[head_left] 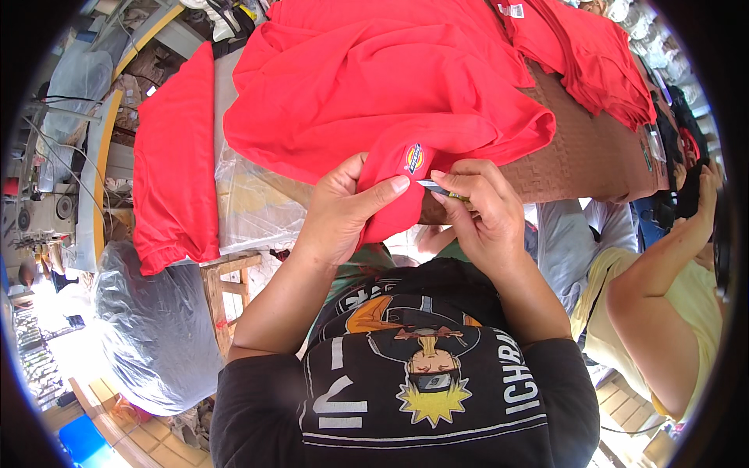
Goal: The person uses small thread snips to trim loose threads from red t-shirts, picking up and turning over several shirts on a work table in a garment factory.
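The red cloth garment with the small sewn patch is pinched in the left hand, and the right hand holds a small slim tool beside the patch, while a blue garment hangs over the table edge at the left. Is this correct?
Not quite. In the head view the garment hanging over the table edge at the left is red, not blue. The rest holds: the left hand pinches the red cloth garment with the small sewn patch, and the right hand holds a small slim tool beside the patch.

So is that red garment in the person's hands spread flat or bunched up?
Bunched up: the red garment lies in loose folds, and the left hand pinches its edge beside the right hand.
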A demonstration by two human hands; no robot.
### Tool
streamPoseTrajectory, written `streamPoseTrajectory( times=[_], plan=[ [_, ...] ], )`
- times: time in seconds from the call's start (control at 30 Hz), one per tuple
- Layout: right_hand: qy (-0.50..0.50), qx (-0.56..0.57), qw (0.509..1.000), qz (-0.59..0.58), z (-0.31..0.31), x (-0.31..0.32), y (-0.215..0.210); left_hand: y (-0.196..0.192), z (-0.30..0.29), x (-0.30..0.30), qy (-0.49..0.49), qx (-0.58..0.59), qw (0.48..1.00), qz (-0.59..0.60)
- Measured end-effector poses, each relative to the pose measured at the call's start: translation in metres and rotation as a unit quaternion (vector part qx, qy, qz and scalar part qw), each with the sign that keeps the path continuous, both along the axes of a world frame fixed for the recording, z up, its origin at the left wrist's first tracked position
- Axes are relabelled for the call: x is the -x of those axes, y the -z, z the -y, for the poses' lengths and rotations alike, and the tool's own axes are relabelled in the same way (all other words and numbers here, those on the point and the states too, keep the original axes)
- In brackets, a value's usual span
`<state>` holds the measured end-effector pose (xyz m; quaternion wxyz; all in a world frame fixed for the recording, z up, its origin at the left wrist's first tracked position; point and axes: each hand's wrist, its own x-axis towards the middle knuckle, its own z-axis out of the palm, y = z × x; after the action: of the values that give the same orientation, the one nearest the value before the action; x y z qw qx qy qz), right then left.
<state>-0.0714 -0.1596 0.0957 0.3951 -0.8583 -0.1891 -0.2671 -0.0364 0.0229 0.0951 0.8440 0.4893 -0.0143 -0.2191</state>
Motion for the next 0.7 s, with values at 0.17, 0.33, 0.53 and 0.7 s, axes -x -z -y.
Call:
streamPoseTrajectory(
  times=[0.17,0.33,0.53,0.7],
  plan=[
    [0.004,-0.041,0.999,-0.005,-0.003,0.002,-0.004,0.002,0.000,0.000,-0.001,0.005,1.000,0.000],
    [-0.007,0.010,1.000,0.014,0.002,0.001,0.002,0.002,0.000,0.001,-0.001,0.005,1.000,0.000],
    [-0.005,-0.067,0.998,0.006,-0.005,0.003,-0.012,0.004,-0.001,0.001,-0.011,0.050,0.999,-0.017],
    [-0.047,-0.063,0.997,-0.021,-0.012,0.003,-0.012,0.002,0.004,0.002,-0.017,0.078,0.997,-0.019]
  ],
)
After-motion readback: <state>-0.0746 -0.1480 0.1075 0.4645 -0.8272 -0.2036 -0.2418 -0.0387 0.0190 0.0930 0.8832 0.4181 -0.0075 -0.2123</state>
